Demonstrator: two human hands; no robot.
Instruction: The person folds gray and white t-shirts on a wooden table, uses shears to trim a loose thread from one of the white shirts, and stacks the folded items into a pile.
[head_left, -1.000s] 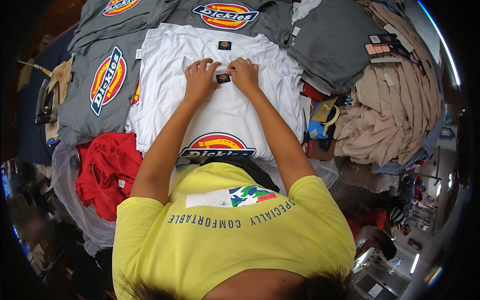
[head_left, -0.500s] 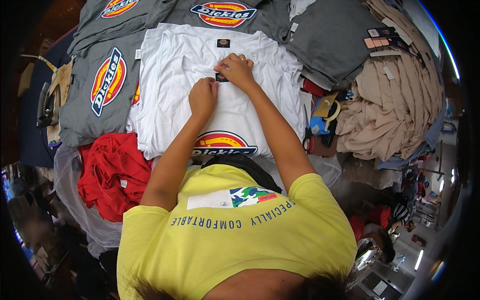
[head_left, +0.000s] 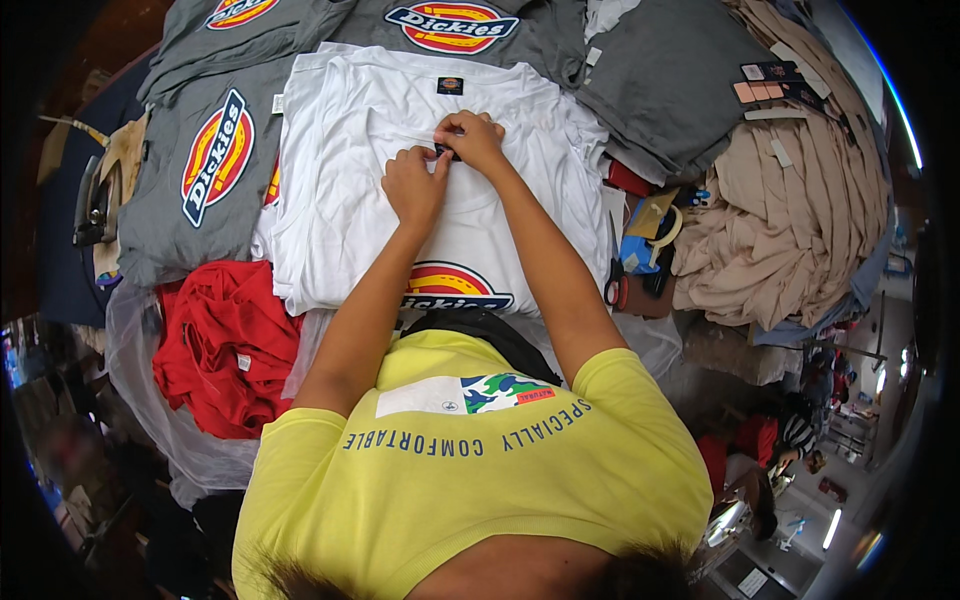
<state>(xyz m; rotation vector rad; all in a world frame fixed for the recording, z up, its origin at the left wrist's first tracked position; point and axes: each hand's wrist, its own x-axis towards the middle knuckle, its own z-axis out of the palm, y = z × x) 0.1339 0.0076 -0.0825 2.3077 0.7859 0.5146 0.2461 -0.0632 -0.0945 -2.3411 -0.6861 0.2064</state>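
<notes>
A white T-shirt (head_left: 350, 200) lies on a stack of white shirts in front of me, with part of a red, yellow and dark blue printed emblem (head_left: 457, 285) at its near end. My left hand (head_left: 415, 187) and my right hand (head_left: 473, 138) meet near its neckline, fingers pinched at a small black neck label (head_left: 447, 153). My fingers partly cover this label. Just beyond them, a second black neck label (head_left: 450, 86) lies uncovered on white cloth.
Grey printed shirts (head_left: 150, 220) lie left and behind; another grey garment pile (head_left: 655, 85) is at back right. Red cloth (head_left: 235, 350) sits near left, beige garments (head_left: 790, 220) far right. Scissors (head_left: 616, 285) and a tape roll (head_left: 666, 228) lie right of the stack. An iron (head_left: 92, 205) stands far left.
My left hand has moved slightly up and right, its fingers now over the label and hiding more of it. The right hand stays at the label, shifted a little.
</notes>
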